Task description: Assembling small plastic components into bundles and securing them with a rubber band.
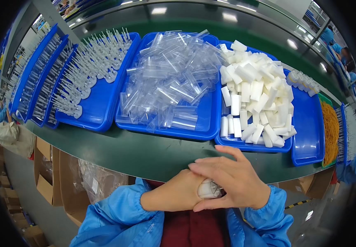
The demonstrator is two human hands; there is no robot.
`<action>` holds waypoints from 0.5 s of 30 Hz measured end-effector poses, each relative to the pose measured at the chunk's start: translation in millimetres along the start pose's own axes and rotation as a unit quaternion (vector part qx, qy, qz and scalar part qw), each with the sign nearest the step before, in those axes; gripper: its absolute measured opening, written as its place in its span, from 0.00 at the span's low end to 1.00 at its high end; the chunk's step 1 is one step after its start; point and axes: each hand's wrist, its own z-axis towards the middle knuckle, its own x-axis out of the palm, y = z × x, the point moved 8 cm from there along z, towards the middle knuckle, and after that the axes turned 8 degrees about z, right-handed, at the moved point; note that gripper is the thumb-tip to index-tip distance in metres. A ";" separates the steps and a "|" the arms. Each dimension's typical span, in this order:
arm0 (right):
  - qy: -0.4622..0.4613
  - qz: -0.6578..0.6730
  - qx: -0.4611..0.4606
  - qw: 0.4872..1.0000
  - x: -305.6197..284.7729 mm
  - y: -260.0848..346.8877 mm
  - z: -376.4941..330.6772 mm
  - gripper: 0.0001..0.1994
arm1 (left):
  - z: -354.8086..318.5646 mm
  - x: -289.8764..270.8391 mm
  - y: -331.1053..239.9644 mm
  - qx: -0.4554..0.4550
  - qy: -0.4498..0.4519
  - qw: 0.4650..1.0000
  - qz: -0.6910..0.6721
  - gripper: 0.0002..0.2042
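Two hands [211,187] clasped together, small whitish object [209,189] mostly hidden between

Single head camera looked steeply down from my forehead, close over my hands, facing the dark green workbench [145,154] ahead.

Green workbench [145,154], glossy conveyor belt [194,24] reflecting ceiling lights, cardboard boxes [48,173] below

Both hands meet at the chest, right hand [231,179] overlapping left hand [178,193]
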 end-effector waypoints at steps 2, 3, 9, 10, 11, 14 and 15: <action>-0.008 -0.075 0.028 0.997 -10.3 -5.5 -7.0 0.34 | -9.5 -11.7 2.9 -0.058 0.001 0.998 0.024 0.18; -0.009 -0.112 0.039 0.993 -17.0 -8.5 -12.4 0.34 | -14.7 -21.1 5.3 -0.086 -0.028 0.996 -0.002 0.18; -0.041 0.463 -0.047 0.884 -30.9 0.2 -41.3 0.27 | -28.6 -55.2 27.8 -0.066 -0.228 0.912 -0.334 0.12; -0.143 0.602 -0.035 0.785 -32.8 -5.3 -45.9 0.29 | -24.6 -53.5 21.4 -0.055 -0.290 0.905 -0.307 0.13; -0.252 0.689 -0.004 0.679 -32.1 -17.4 -46.9 0.28 | -26.8 -55.6 15.7 -0.044 -0.350 0.893 -0.279 0.15; -0.444 0.488 0.125 0.741 -32.9 -33.7 -44.7 0.26 | -18.5 -32.9 -25.0 0.130 -0.207 0.954 -0.175 0.19; -0.456 0.344 0.186 0.799 -35.3 -38.3 -41.7 0.27 | -18.4 -22.6 -35.3 0.156 -0.158 0.966 -0.130 0.18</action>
